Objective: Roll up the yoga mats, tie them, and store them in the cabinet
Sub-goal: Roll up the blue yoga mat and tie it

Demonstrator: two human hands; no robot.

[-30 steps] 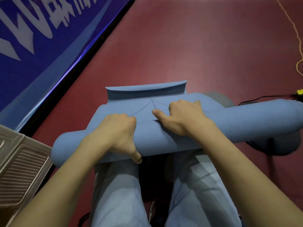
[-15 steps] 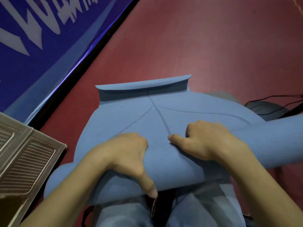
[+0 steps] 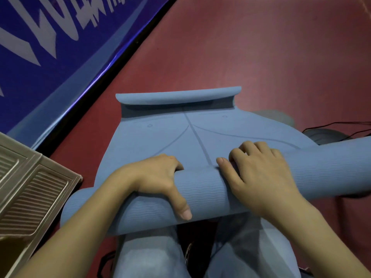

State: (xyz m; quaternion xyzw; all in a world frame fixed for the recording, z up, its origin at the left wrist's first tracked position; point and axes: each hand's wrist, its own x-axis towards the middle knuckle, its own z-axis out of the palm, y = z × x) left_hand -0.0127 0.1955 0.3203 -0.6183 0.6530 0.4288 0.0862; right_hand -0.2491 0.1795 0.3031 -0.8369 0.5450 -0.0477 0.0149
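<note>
A blue yoga mat [image 3: 180, 137] lies on the red floor, mostly rolled into a thick tube across my knees. A short flat stretch runs away from me, and its far end curls upward. My left hand [image 3: 160, 177] grips the roll left of centre, fingers curled over its top and thumb down the near side. My right hand [image 3: 259, 173] grips the roll right of centre, fingers curled over the far side, thumb pointing left along the seam.
A beige cabinet door [image 3: 30, 193] with a louvred panel stands at the left edge. A blue banner [image 3: 50, 47] with white lettering runs along the floor's left side. Black cables [image 3: 339, 125] and a grey object lie at the right. Red floor stretches beyond the mat.
Both hands have rolled the tube forward over the flat part and regripped it. The view has shifted slightly, and the flat stretch looks shorter.
</note>
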